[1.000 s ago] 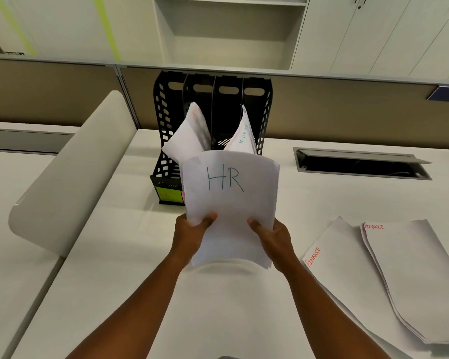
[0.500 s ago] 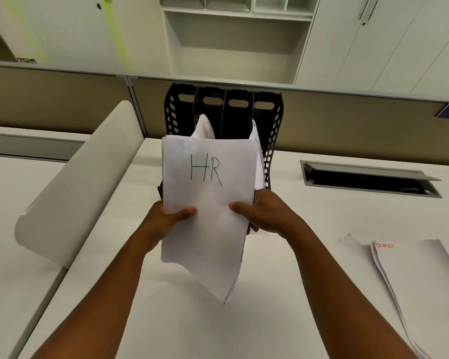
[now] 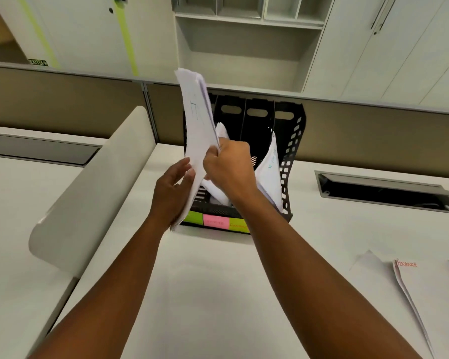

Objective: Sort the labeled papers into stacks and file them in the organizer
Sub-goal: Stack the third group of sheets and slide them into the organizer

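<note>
A sheaf of white papers (image 3: pixel 196 130) stands almost edge-on to the camera, upright and leaning slightly left, above the left end of a black perforated organizer (image 3: pixel 293 156). Faint blue-green lettering shows on its near face but is too foreshortened to read. The right hand (image 3: pixel 228 168) pinches the sheaf at its right edge about halfway up, fingers curled over the paper and thumb against it. The left hand (image 3: pixel 173 187) lies against the sheaf's lower left face with fingers extended and slightly spread, supporting rather than clasping it. The lower corner of the sheaf hangs in front of the organizer's front wall, just above the desk (image 3: pixel 218 294).

The organizer stands upright on the desk against a brown partition (image 3: pixel 75 107) and has several vertical slots. A second batch of paper (image 3: pixel 270 177) with blue-green writing leans in a right-hand slot, and other white sheets (image 3: pixel 222 130) show in a slot behind the right hand. Coloured labels run along the organizer's front base: green (image 3: pixel 193 218), pink (image 3: pixel 215 222) and yellow-green (image 3: pixel 237 225); their text is not legible.

At the lower right, well apart from the organizer, a flat stack of papers (image 3: pixel 436 294) rests on the desk, its top sheet marked in orange at the corner. A curved white divider panel (image 3: pixel 88 193) rises at the left, and a recessed cable tray (image 3: pixel 389 193) sits in the desk at the right.
</note>
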The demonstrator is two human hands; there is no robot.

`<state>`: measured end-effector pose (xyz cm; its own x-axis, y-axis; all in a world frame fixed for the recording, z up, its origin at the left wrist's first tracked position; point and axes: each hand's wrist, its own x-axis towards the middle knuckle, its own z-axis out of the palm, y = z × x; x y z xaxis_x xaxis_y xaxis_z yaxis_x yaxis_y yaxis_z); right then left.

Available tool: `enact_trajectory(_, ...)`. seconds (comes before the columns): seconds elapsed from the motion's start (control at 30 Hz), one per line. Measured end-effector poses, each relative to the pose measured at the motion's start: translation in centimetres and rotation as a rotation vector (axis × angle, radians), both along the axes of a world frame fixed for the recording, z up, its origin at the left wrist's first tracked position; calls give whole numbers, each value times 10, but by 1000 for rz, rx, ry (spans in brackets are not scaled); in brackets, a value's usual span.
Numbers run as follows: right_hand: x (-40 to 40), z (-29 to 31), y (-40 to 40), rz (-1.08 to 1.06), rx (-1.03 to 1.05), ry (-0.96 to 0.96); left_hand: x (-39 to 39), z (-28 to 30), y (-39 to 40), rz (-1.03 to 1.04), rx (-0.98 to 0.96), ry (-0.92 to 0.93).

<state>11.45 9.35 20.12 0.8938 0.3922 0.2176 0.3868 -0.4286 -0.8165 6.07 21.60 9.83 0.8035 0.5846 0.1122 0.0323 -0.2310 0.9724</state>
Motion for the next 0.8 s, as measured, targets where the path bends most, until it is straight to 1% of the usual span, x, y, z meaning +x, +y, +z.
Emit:
enact_trajectory(0.03,0,-2,8,-18,-18,-28,4,0,3,-38,-16,10)
enact_trajectory(0.1,-2,-6,21,-43,-51,-59,11,6,6,-105,-121,18)
enact_trajectory(0.23,-1,-20,45,-62,-129,-118,25,20,10,-163,-302,12)
enact_trajectory(0.37,4,-35,59,-51,-288,-115,44,23,28,-202,-361,49)
enact_trajectory(0.43,5,-42,62,-58,-323,-120,54,28,31,-220,-391,72)
enact_trajectory(0.5,7,-45,66,-75,-331,-151,62,33,32,-262,-412,58)
enact_trajectory(0.67,18,-42,74,-123,-270,-253,76,42,37,-360,-525,-28)
enact_trajectory(0.8,23,-41,81,-123,-231,-297,82,45,41,-360,-567,-97)
